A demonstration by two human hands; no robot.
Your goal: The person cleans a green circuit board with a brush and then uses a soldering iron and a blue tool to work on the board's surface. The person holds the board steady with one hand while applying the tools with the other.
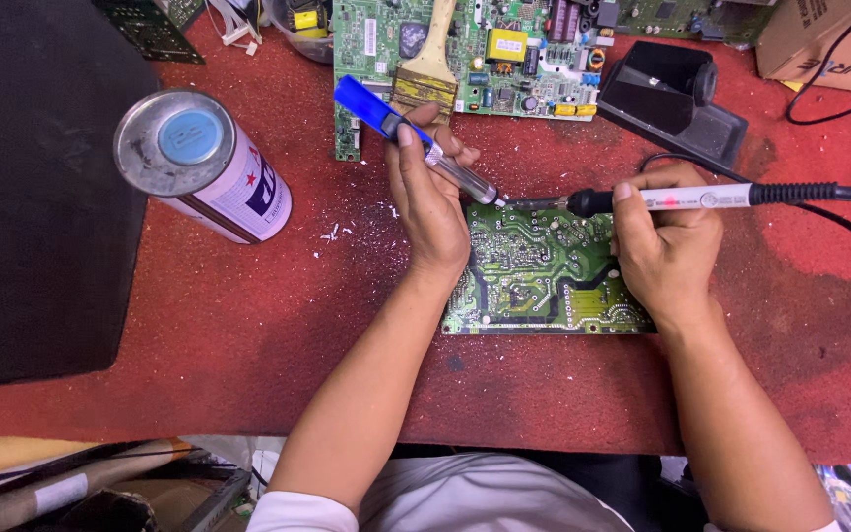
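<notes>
Close to the camera is the person's white shirt (465, 502), and two bare arms reach out over a red surface (248, 335). At the near left, some flat boards and bits (81, 483) sit below the edge of the surface.

A small green circuit board (534, 276) lies flat on the surface, with its solder side up. Both hands rest on it. The left hand (430, 202) sits on the left edge of the board and grips a thin tool with a blue top and a clear barrel (416, 138). The tool is tilted, and its tip points down to the top edge of the board. The right hand (667, 246) sits on the right side of the board and grips a white soldering iron (701, 198) like a pen. A black cord (839, 202) runs off to the right. The iron lies nearly flat, and its dark tip meets the other tool's tip at the top edge of the board.

White crumbs (347, 232) lie scattered left of the hands. Farther left, a spray can (204, 163) lies tipped on its side, beside a big black mat (32, 197).

Farther back, a black iron stand (672, 99) sits on the right. A bigger green board (504, 59) lies at the back, with a paintbrush (430, 69) resting on it. A cardboard box (819, 44) is in the far right corner.
</notes>
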